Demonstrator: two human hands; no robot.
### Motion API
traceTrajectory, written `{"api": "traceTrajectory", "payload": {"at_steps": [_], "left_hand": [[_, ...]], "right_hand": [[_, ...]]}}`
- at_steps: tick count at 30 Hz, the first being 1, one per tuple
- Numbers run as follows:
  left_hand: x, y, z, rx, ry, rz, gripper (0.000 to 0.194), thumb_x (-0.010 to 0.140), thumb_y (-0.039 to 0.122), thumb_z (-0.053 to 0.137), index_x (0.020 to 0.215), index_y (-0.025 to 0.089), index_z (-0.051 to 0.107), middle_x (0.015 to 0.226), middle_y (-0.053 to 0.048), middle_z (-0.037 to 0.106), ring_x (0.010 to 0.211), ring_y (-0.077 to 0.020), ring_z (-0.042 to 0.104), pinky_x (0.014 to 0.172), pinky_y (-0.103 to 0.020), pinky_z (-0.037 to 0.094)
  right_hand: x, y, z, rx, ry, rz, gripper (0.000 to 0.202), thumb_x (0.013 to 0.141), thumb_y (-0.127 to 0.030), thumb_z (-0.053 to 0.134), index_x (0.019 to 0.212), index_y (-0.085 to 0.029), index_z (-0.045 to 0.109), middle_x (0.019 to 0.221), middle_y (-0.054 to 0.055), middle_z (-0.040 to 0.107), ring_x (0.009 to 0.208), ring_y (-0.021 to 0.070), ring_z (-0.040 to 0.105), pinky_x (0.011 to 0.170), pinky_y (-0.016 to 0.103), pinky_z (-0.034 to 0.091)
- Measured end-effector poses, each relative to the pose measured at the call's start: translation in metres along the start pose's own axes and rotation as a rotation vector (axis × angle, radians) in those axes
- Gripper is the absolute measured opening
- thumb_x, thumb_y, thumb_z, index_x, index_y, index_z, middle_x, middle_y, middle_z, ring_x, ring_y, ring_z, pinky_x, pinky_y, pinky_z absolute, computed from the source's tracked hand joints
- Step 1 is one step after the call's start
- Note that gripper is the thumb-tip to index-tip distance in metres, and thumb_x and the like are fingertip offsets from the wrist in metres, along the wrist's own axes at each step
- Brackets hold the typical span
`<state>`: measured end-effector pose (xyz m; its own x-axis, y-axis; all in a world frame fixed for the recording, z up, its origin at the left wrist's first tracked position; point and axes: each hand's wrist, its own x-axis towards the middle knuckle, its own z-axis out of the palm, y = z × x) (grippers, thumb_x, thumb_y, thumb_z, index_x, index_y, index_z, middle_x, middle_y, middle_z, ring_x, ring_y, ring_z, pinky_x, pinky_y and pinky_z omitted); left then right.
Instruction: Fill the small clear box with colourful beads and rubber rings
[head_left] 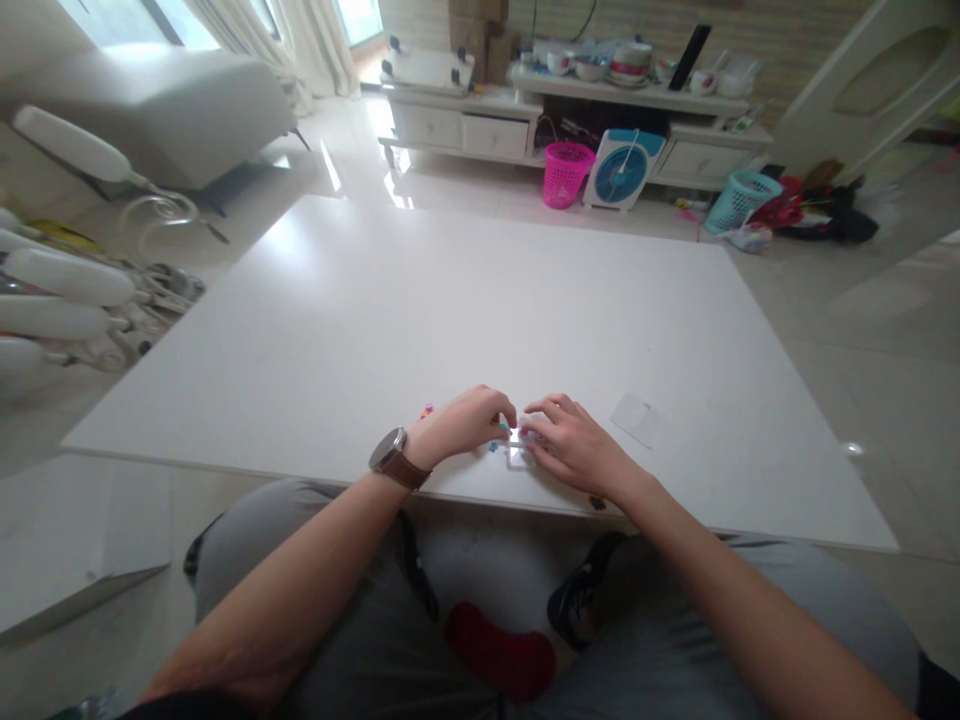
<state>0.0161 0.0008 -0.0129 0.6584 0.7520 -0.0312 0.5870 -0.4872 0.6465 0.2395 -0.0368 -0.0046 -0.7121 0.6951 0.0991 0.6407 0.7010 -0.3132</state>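
Observation:
Near the front edge of the white table, my left hand is curled, thumb and fingers pinched around a small green piece. My right hand faces it, its fingers bent around the right side of a small clear plastic box with compartments. A tiny pink-red piece shows at the right fingertips; whether it lies in the box I cannot tell. A small blue piece lies just left of the box, below my left fingers. The fingers partly hide the box.
A flat clear plastic lid lies right of my right hand. Small pink pieces are beyond my left wrist, and a dark-and-orange piece sits at the edge of the white table. White chairs stand at the left.

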Motion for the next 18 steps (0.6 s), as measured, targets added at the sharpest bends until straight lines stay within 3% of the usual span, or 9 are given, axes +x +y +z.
{"api": "traceTrajectory", "payload": {"at_steps": [18], "left_hand": [[0.0012,-0.0005,-0.0003,0.034,-0.012,0.009,0.015,0.078,0.012,0.068,0.089,0.018,0.077,0.075,-0.002,0.071,0.067,-0.0125,0.061,0.068,-0.022,0.044]], "right_hand": [[-0.0026,-0.0028,0.0055,0.031,-0.012,0.035,0.020,0.095,-0.026,0.054,0.110,-0.019,0.065,0.125,0.013,0.058,0.117,0.0292,0.044,0.095,0.047,0.043]]}}
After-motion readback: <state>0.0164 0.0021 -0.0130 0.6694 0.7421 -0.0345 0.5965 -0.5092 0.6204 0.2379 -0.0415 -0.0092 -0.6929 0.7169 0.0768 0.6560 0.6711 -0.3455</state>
